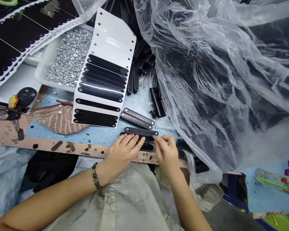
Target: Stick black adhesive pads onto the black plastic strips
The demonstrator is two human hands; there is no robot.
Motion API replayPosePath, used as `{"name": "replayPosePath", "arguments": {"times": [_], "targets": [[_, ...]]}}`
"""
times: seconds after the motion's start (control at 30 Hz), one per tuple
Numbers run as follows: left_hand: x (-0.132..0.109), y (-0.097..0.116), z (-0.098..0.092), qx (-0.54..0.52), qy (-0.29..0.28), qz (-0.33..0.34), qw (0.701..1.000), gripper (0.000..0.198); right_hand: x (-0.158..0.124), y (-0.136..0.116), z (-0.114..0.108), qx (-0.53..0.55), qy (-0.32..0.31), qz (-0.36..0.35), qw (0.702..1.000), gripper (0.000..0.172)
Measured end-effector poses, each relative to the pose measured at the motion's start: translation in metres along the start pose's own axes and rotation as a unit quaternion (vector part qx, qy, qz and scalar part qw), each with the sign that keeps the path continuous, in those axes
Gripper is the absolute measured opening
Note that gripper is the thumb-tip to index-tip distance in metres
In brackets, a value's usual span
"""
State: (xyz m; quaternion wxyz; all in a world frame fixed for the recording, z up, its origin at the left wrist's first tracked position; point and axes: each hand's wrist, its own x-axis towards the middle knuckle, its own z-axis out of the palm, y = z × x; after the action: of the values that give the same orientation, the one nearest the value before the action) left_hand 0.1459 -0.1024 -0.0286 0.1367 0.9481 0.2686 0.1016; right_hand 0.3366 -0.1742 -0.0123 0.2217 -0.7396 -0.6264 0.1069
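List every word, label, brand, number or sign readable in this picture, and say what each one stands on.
No word, brand or number can be read anywhere in this view. The printed packaging at the lower right edge carries coloured printing, but it is too blurred to read. The white backing sheet shows holes and black strips, with no visible text.

Head-worn camera, facing forward and down over the hands [120,157] [167,155]
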Motion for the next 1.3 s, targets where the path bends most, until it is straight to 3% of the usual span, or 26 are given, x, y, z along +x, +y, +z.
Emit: {"name": "replayPosePath", "arguments": {"times": [0.13, 0.23, 0.3, 0.37, 0.43, 0.47, 0.53, 0.63, 0.73, 0.87, 0.97, 1.1, 1.3], "targets": [[0.004, 0.006, 0.001, 0.009, 0.001, 0.002, 1.0, 0.044, -0.017, -0.002, 0.006, -0.077, -0.032, -0.026, 0.996, 0.038], [0.0, 0.005, -0.008, -0.029, 0.008, 0.001, 1.0, 0.046, -0.019, -0.003, 0.008, -0.035, -0.015, -0.015, 0.999, 0.037], [-0.006, -0.008, -0.022, -0.078, 0.046, -0.015, 0.996, 0.046, -0.015, -0.005, 0.006, 0.014, 0.022, -0.015, 1.0, 0.033], [-0.015, -0.032, -0.039, -0.105, 0.144, -0.1, 0.979, 0.046, -0.005, -0.008, 0.004, 0.046, 0.067, -0.022, 0.996, 0.032], [-0.025, -0.063, -0.056, -0.099, 0.247, -0.239, 0.934, 0.045, 0.011, -0.015, 0.003, 0.073, 0.085, -0.055, 0.992, 0.032], [-0.03, -0.08, -0.062, -0.104, 0.27, -0.305, 0.907, 0.045, 0.022, -0.021, 0.003, 0.088, 0.081, -0.081, 0.989, 0.031], [-0.038, -0.109, -0.07, -0.159, 0.234, -0.376, 0.882, 0.046, 0.046, -0.039, 0.005, 0.116, 0.056, -0.144, 0.981, 0.031], [-0.044, -0.134, -0.072, -0.262, 0.138, -0.38, 0.876, 0.032, 0.08, -0.074, 0.018, 0.147, 0.012, -0.222, 0.964, 0.027], [-0.047, -0.139, -0.069, -0.313, 0.127, -0.383, 0.86, 0.015, 0.104, -0.106, 0.045, 0.153, -0.042, -0.274, 0.948, 0.025], [-0.05, -0.136, -0.07, -0.427, 0.138, -0.4, 0.799, 0.025, 0.115, -0.129, 0.08, 0.124, -0.072, -0.313, 0.939, 0.024], [-0.049, -0.134, -0.074, -0.497, 0.137, -0.384, 0.766, 0.027, 0.116, -0.134, 0.089, 0.119, -0.054, -0.316, 0.94, 0.024], [-0.045, -0.129, -0.078, -0.51, 0.123, -0.318, 0.79, 0.023, 0.118, -0.132, 0.084, 0.132, -0.025, -0.292, 0.947, 0.024], [-0.036, -0.125, -0.077, -0.406, 0.173, -0.271, 0.855, 0.019, 0.123, -0.13, 0.081, 0.136, 0.008, -0.279, 0.95, 0.02]]}}
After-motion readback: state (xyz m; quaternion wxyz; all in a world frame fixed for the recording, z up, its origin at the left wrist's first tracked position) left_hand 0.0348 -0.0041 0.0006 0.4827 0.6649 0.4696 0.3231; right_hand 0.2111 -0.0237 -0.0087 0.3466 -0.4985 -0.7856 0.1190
